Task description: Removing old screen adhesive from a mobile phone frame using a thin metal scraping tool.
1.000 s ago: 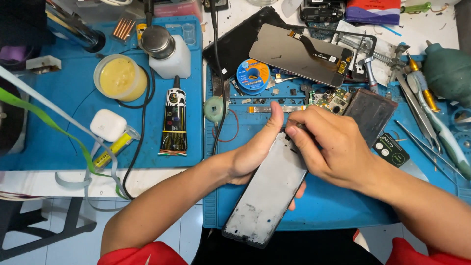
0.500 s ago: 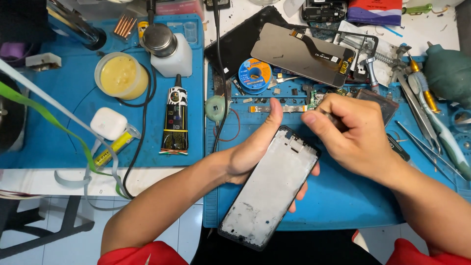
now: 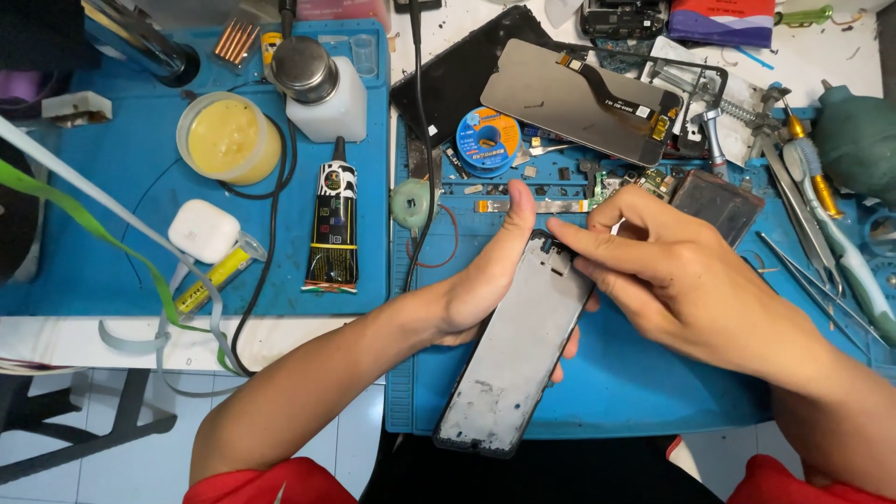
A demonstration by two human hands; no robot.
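1. Two bare hands are seen over the right blue mat (image 3: pixel 653 392), with a stripped phone frame (image 3: pixel 515 359) held between them.
2. The frame is gripped by the left hand (image 3: pixel 481 275) from its left long edge: the thumb is laid up along that edge, and fingertips are seen curling out from beneath the right edge, so the frame is clasped between thumb and fingers.
3. The frame is held tilted, its top end toward the middle of the mat and its bottom end reaching past the mat's near edge, above the dark gap by the person's lap.
4. The right hand (image 3: pixel 691 280) is placed at the frame's top right corner, with the fingers extended and pressed together on that end; whether anything small is pinched there cannot be told.
5. Most of the frame thus lies below and to the near side of the right hand's fingertips.
6. Toward the far edge of the same mat, a detached screen panel (image 3: pixel 569 98), a blue solder-wick spool (image 3: pixel 487 142) and tweezers (image 3: pixel 807 280) are laid.
7. On the left blue mat (image 3: pixel 93 271), a black glue tube (image 3: pixel 334 224), a yellow paste jar (image 3: pixel 227 138) and a white earbud case (image 3: pixel 203 230) are set well apart from both hands.
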